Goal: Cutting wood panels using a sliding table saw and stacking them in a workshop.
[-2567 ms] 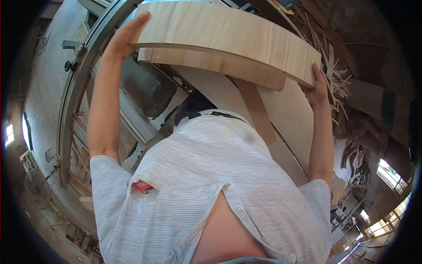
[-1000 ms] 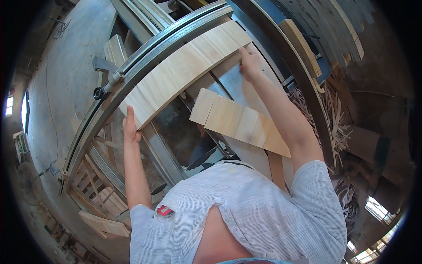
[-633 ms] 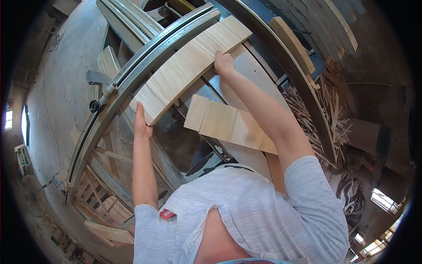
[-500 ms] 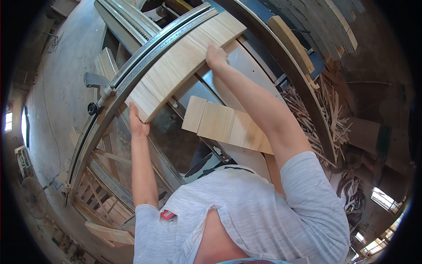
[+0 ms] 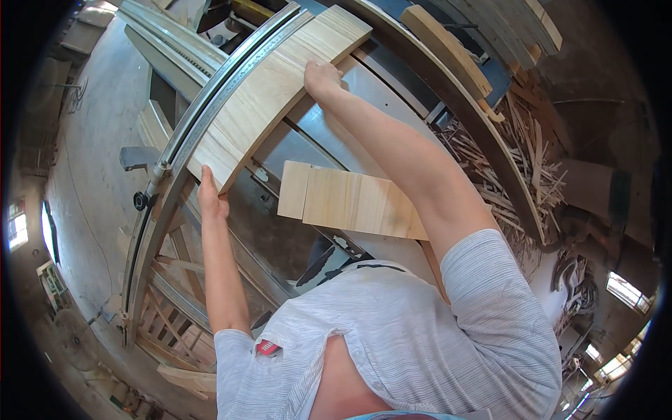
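Right hand (image 5: 323, 78) slid along the pale, grain-streaked board (image 5: 264, 91).

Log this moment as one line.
left hand: at left end of long pale wooden panel | right hand: on its near edge | panel: beside grey metal rail | second pale wooden panel: nearer torso

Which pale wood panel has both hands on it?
The long rectangular pale wooden panel beside the silver metal rail: left hand at its near end, right hand at its edge. The other pale panel has neither.
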`<action>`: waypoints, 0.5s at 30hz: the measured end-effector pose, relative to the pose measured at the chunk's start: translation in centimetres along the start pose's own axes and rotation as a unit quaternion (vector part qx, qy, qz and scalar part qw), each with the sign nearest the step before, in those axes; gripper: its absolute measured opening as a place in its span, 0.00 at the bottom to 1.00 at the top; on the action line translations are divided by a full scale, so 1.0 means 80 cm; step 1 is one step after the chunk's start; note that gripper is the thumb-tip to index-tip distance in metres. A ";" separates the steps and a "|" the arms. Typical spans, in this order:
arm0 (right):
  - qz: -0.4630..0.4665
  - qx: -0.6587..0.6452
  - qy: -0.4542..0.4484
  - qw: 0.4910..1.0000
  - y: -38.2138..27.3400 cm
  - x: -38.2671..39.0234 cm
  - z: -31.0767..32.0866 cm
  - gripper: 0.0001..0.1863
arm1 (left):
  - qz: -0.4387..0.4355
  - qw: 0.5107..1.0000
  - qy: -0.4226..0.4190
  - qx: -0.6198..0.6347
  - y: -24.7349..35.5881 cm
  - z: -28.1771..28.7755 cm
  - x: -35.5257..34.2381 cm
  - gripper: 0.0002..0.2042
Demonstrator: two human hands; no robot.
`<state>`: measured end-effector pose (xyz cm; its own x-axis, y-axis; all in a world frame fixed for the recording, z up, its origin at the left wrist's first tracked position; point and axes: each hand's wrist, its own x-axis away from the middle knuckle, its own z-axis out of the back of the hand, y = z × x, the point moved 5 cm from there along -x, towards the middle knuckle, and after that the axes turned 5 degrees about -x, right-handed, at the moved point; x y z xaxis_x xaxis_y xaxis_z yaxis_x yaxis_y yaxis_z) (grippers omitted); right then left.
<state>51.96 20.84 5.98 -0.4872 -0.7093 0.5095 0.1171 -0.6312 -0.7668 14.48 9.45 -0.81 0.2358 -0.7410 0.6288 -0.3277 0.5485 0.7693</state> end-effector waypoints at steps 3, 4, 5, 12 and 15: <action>0.022 0.034 -0.007 0.999 -0.016 0.015 -0.005 0.34 | -0.005 1.000 -0.003 0.005 0.018 0.014 0.003 0.27; 0.031 0.051 -0.019 0.998 -0.020 0.020 -0.011 0.34 | -0.007 1.000 -0.005 0.012 0.024 0.021 0.004 0.27; 0.030 0.051 -0.019 0.998 -0.022 0.024 -0.014 0.34 | -0.007 1.000 -0.005 0.011 0.025 0.025 0.006 0.27; -0.003 0.030 0.013 0.999 -0.020 0.023 -0.034 0.37 | 0.005 1.000 -0.019 0.021 0.026 0.033 0.012 0.27; 0.003 0.023 0.036 0.999 -0.011 0.000 -0.027 0.40 | 0.005 1.000 -0.023 -0.011 0.028 0.015 0.009 0.28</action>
<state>50.00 22.02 5.82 -0.5465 -0.6899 0.4748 0.1591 -0.6422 -0.7499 12.81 9.70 1.21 0.1902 -0.7523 0.6307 -0.3089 0.5639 0.7659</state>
